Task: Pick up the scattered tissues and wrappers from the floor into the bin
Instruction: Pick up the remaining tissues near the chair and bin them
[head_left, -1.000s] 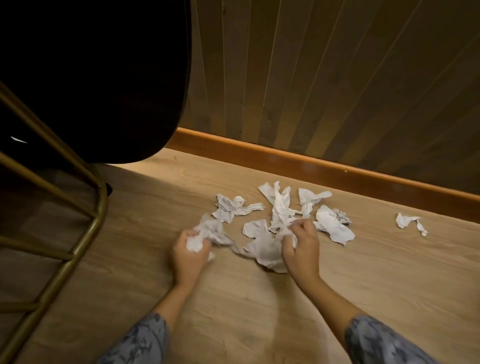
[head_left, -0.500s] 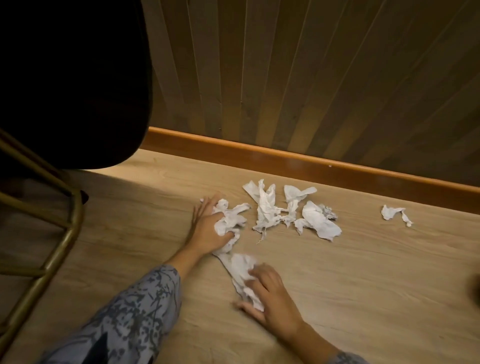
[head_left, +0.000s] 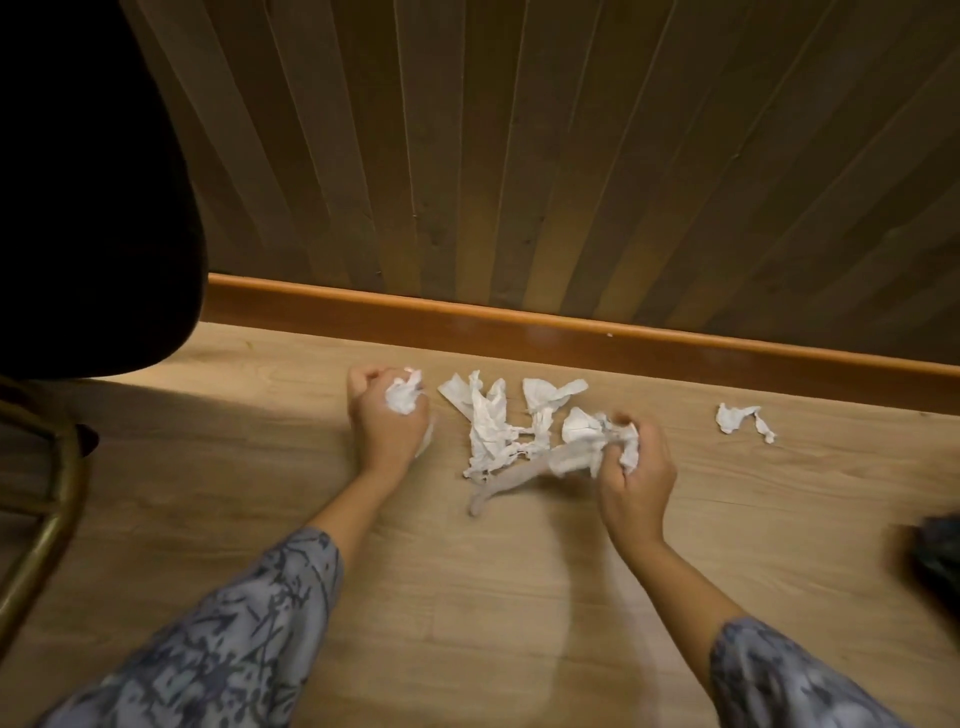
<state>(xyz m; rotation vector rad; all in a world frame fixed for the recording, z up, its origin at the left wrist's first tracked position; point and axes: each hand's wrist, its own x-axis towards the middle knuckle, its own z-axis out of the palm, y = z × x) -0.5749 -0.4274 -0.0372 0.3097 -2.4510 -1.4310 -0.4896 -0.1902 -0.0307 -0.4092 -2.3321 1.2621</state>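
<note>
In front of you the brown vertical-slat wooden wall (head_left: 571, 156) fills the top of the view, meeting the light wood-grain laminate floor (head_left: 260, 467) at an orange-brown wooden skirting board (head_left: 519, 325). At far left a large black rounded seat (head_left: 78, 182) sits over a brass-coloured metal tube frame (head_left: 57, 499). Your two forearms in blue-grey patterned sleeves (head_left: 234, 639) reach down to the floor. Between your hands lies a loose pile of crumpled white tissues (head_left: 491, 426), near the skirting board. Your right hand (head_left: 636, 467) is grasping the right end of that pile, a bunched white tissue wad (head_left: 592, 441) with a twisted tail trailing down to the left. Your left hand (head_left: 387, 415) is clenched around a small scrunched white tissue ball (head_left: 402, 396), just left of the pile. Well apart to the right lies one small torn white tissue scrap (head_left: 737, 418) on the floor. A blurred dark object (head_left: 935, 551) shows at the right edge; you cannot tell what it is.
</note>
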